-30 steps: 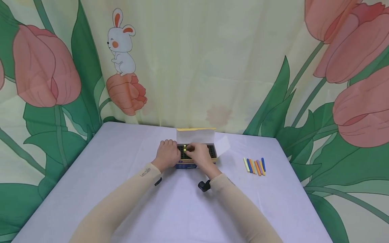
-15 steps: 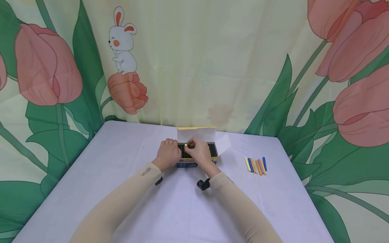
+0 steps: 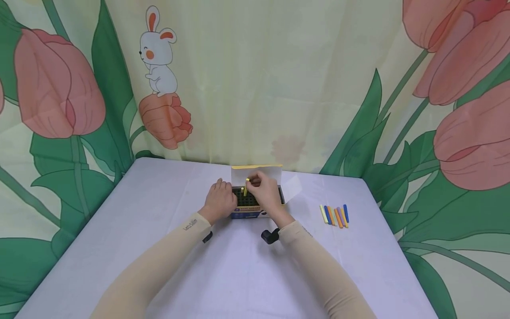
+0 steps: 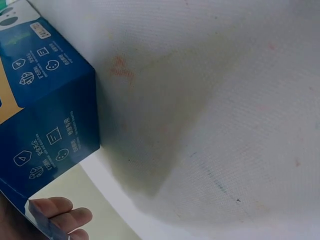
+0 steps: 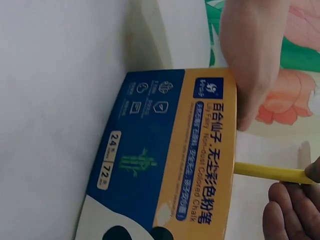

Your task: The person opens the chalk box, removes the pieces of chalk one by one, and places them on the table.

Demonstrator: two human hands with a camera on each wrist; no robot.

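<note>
My right hand (image 3: 264, 191) pinches a yellow chalk stick (image 5: 272, 172) near its top, over the open chalk box (image 3: 250, 214). The stick stands nearly upright, and in the right wrist view its lower end is hidden behind the box's front edge. A second yellow chalk (image 3: 242, 190) pokes up from the dark, holed insert (image 3: 249, 200) just left of it. My left hand (image 3: 219, 199) holds the box's left end; in the left wrist view its fingers (image 4: 72, 218) curl past the side flap. The box is blue and orange, with printing that reads colored chalk.
Right of the box lies a row of several chalk sticks (image 3: 334, 216) in yellow, blue, orange and purple. The lid (image 3: 256, 173) stands up at the back, and a white side flap (image 3: 293, 188) sticks out right. A patterned curtain (image 3: 247, 88) hangs behind the white-covered table (image 3: 159, 212).
My right hand has risen and shifted slightly right, drawing the pinched yellow chalk upward so more of it shows. My left hand stays on the box's end.
</note>
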